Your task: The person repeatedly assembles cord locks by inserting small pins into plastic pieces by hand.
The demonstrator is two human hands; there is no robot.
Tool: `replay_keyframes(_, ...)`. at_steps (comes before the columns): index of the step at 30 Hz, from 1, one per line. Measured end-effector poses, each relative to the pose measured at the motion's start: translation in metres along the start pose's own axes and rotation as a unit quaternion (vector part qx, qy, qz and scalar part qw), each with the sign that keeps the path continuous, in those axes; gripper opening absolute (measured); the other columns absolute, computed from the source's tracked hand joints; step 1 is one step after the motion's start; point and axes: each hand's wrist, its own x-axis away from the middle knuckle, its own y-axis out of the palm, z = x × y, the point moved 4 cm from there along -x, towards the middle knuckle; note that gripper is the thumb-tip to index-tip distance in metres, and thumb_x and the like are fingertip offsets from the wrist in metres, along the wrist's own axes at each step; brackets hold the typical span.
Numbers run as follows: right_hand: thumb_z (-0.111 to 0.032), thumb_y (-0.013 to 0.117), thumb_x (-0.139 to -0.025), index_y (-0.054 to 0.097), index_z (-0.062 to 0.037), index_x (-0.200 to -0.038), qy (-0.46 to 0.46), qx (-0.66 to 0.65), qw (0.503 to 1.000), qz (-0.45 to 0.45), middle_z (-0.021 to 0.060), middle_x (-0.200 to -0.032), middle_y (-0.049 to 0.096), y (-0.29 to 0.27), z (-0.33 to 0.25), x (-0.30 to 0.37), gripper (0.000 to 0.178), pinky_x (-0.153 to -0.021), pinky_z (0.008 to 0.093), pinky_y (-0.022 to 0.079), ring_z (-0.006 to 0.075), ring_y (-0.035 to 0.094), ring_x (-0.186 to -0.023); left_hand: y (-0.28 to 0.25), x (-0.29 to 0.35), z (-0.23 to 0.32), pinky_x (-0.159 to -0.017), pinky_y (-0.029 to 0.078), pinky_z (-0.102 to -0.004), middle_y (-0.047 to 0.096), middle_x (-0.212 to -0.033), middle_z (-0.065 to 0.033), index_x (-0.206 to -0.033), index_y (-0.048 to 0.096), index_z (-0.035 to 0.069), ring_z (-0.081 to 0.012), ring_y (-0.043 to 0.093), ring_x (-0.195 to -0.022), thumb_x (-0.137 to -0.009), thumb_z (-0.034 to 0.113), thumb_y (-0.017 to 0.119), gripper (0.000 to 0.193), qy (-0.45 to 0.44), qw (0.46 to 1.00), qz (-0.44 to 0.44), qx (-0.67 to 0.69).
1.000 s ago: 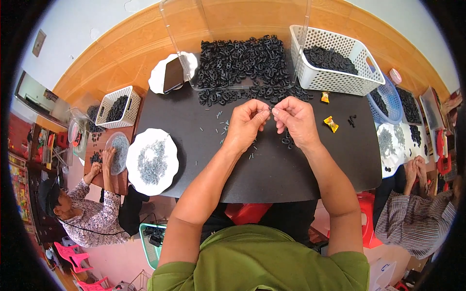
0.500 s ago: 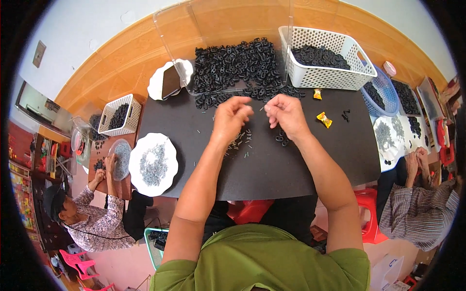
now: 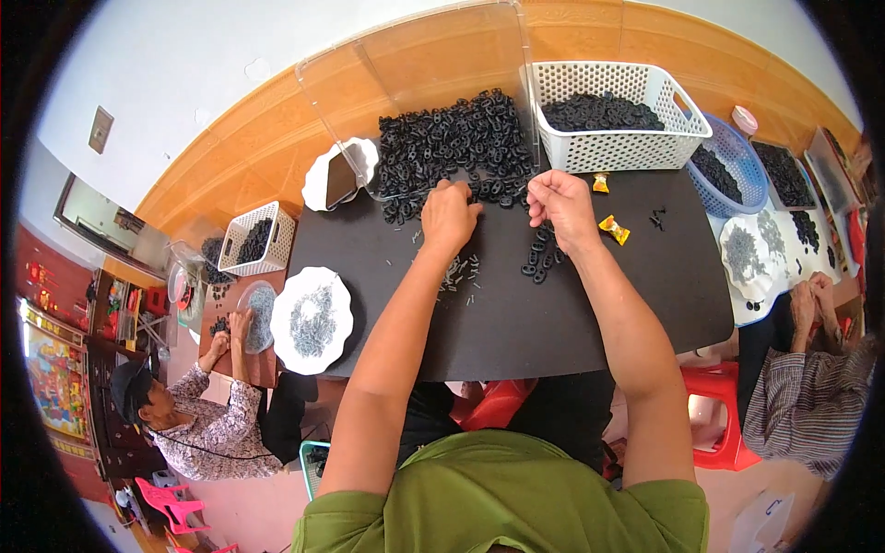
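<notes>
My left hand (image 3: 450, 219) reaches to the front edge of a heap of small black two-holed oval pieces (image 3: 452, 138). Its fingers are bent down among them, and the tips are hidden. To its right, my right hand (image 3: 564, 205) is raised over the table with thumb and fingers pinched on a small metal pin, barely visible at the tips. Loose metal pins (image 3: 458, 273) lie scattered below my left hand. A short cluster of black oval pieces (image 3: 535, 263) rests on the table just below my right hand.
The heap spills from a clear plastic bin (image 3: 369, 189). Around the dark table (image 3: 590, 323) are a white basket (image 3: 627, 152) of black parts, a scalloped white plate (image 3: 336, 346) of pins, and yellow wrapped sweets (image 3: 613, 230). Co-workers sit left and right, with a blue basket (image 3: 751, 170) at right.
My left hand has gone from open above the table to the black heap, fingers bent down. My right hand still pinches and sits slightly further right. The whole view has shifted a little.
</notes>
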Motion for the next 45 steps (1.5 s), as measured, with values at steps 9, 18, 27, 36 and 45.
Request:
replay_keyframes(9,-0.007,0.056,-0.082,0.055,-0.0008,-0.076,0.011,0.019,1.0,0.0,0.0036,-0.065,0.055,0.004,0.004,0.0,0.008,-0.041,0.0215,0.045,0.0085,0.051,-0.05,0.01,-0.006,-0.006,-0.062,0.047,-0.0376,0.06,-0.083,-0.0157,-0.081,0.059,0.002,-0.0311,0.059,-0.071,-0.069,0.007,0.064,0.014,0.04,0.999,0.015,-0.018)
replay_keyframes(18,-0.009,0.057,-0.082,0.055,-0.0017,-0.076,-0.021,-0.022,0.997,-0.07,0.0035,-0.065,0.055,0.038,-0.015,0.026,0.009,-0.043,0.0218,0.045,0.0087,0.051,-0.051,-0.002,0.053,-0.003,-0.054,0.049,-0.0215,0.063,-0.08,-0.0119,-0.094,0.058,-0.002,-0.0145,0.06,-0.064,-0.08,-0.001,0.056,0.014,-0.229,0.607,-0.107,0.754)
replay_keyframes(27,-0.003,0.056,-0.081,0.053,0.0007,-0.077,-0.142,0.073,0.984,-0.078,0.0037,-0.078,0.054,0.05,-0.022,0.032,0.007,-0.052,0.0193,0.046,0.007,0.054,-0.063,-0.005,0.063,0.009,-0.059,0.05,-0.0224,0.063,-0.084,-0.0116,-0.102,0.057,-0.001,-0.0157,0.062,-0.07,-0.081,0.001,0.057,0.022,-0.187,0.562,-0.088,0.801)
replay_keyframes(36,0.002,0.057,-0.079,0.055,0.0014,-0.075,-0.145,0.095,0.982,-0.077,0.0049,-0.082,0.052,0.049,-0.024,0.032,0.004,-0.052,0.0178,0.045,0.0066,0.053,-0.065,-0.014,0.062,0.011,-0.062,0.053,-0.0255,0.063,-0.086,-0.0148,-0.1,0.058,-0.002,-0.0191,0.064,-0.073,-0.081,0.0,0.056,0.019,-0.162,0.602,-0.077,0.778)
replay_keyframes(45,0.004,0.057,-0.078,0.055,0.0021,-0.075,-0.134,0.094,0.982,-0.092,0.0051,-0.083,0.052,0.05,-0.026,0.031,0.004,-0.052,0.0178,0.045,0.0069,0.053,-0.065,-0.019,0.062,0.013,-0.062,0.053,-0.0265,0.063,-0.082,-0.0144,-0.098,0.059,-0.004,-0.0191,0.064,-0.07,-0.082,0.001,0.054,0.017,-0.144,0.647,-0.066,0.746)
